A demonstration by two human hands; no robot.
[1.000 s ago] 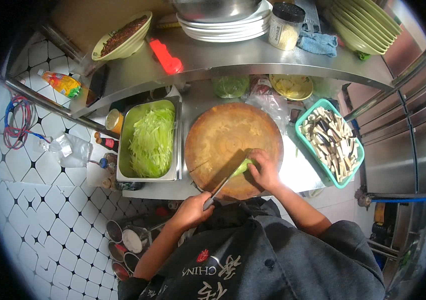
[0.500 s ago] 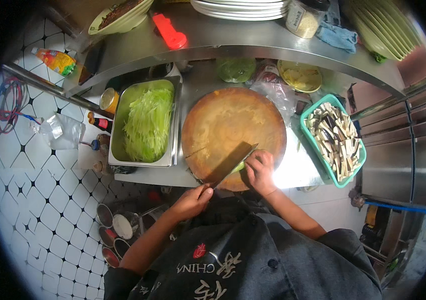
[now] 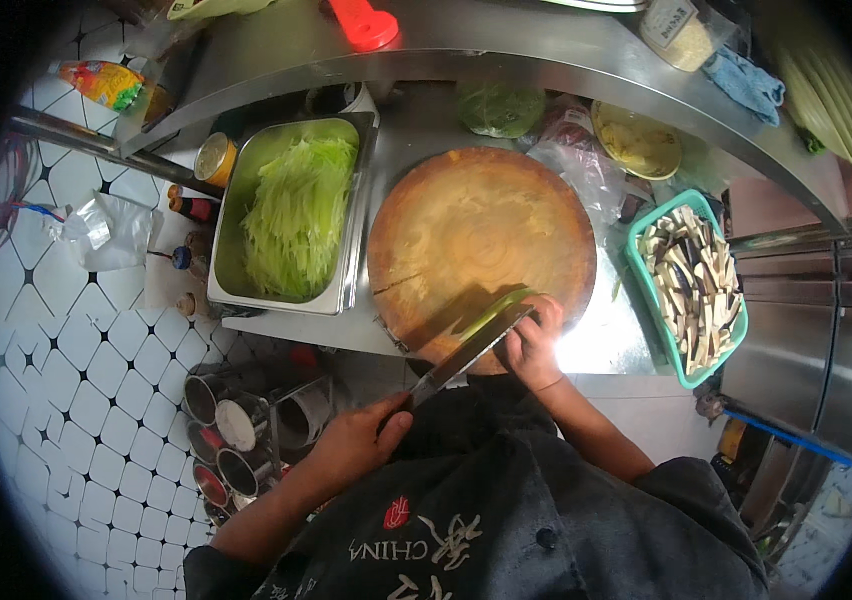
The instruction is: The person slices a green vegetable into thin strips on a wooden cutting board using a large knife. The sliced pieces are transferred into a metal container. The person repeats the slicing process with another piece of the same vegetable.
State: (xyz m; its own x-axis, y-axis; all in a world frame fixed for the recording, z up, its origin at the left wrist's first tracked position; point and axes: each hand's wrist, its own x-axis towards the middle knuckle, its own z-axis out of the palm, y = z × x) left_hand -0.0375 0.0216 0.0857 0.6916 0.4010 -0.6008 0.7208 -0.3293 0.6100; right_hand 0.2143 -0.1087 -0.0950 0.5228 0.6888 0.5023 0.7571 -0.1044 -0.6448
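My left hand (image 3: 364,437) is wrapped round the handle of a kitchen knife (image 3: 471,357). Its broad blade slants up to the right over the near edge of a round wooden chopping block (image 3: 476,220). Beyond the blade lies a long green vegetable piece (image 3: 486,316), its kind unclear. My right hand (image 3: 538,345) grips the right end of this piece, fingers curled close to the knife's tip. Left of the block, a steel pan (image 3: 351,225) holds shredded pale green vegetable (image 3: 296,220).
A turquoise basket (image 3: 646,290) of eggplant strips (image 3: 691,290) stands right of the block. Behind the block are a bagged green vegetable (image 3: 501,108) and a yellow bowl (image 3: 671,165). A steel shelf (image 3: 506,70) crosses above, bearing a red plastic tool (image 3: 366,25). Metal containers (image 3: 246,470) stand below left.
The knife and left hand have drawn down toward me. The green piece, mostly hidden before, now shows more, tilted up to the right in my right hand. The whole view has shifted.
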